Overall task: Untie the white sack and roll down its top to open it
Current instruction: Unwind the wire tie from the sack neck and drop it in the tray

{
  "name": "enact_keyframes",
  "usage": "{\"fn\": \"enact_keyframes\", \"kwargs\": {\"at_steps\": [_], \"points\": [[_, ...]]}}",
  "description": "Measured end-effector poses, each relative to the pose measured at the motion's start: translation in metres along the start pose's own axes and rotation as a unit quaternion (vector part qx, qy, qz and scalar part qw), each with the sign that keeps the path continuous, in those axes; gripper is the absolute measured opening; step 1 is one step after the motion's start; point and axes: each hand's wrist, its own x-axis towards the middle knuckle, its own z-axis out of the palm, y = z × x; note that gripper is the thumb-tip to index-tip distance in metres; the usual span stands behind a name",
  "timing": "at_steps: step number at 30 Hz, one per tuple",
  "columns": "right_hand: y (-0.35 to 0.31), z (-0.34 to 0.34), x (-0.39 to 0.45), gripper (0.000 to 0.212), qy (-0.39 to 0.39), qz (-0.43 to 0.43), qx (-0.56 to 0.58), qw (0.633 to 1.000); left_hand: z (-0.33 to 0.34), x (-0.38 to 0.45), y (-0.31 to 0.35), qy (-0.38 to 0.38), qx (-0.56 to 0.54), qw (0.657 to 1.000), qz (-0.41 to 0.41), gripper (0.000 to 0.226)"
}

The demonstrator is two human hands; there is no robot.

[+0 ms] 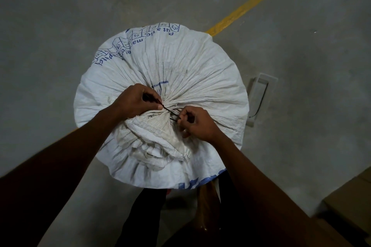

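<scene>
Nearest us, our forearms reach out over a full white woven sack [180, 62] standing on the concrete floor [60, 26]. Its loose mouth [158, 142] flops toward us, bunched below the tied neck. Our right hand [197, 124] pinches one end of a thin dark tie [169, 110] between thumb and forefinger, the other fingers curled in. Our left hand [134, 101] pinches the opposite end right at the gather, fingers closed tight. We hold both ends so that, as we judge it, the knot can be worked loose where the pleats meet. The sack is not yet untied, and no rolling has begun. Beyond it, a yellow painted line [251, 4] crosses the floor.
</scene>
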Motion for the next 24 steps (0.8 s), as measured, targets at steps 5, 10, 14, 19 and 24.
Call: {"fn": "enact_keyframes", "kwargs": {"at_steps": [5, 10, 14, 19, 24], "points": [[-0.001, -0.001, -0.003, 0.016, 0.034, -0.006, 0.023, 0.999, 0.003, 0.001, 0.005, 0.003, 0.004, 1.0, 0.005, 0.014], [0.001, -0.003, -0.006, 0.014, 0.054, -0.008, 0.008, 0.998, 0.007, 0.002, 0.013, 0.005, 0.021, 1.0, 0.008, 0.013], [0.006, -0.015, -0.017, 0.021, 0.042, 0.015, -0.031, 0.999, 0.006, 0.002, 0.014, 0.013, 0.019, 1.0, -0.004, 0.011], [0.007, -0.026, -0.03, 0.018, 0.046, 0.014, -0.059, 0.997, 0.006, 0.004, 0.015, 0.014, 0.024, 1.0, 0.0, 0.013], [0.012, -0.037, -0.032, 0.013, 0.057, -0.007, -0.083, 0.995, 0.008, 0.007, 0.024, 0.018, 0.009, 0.999, 0.027, 0.015]]}}
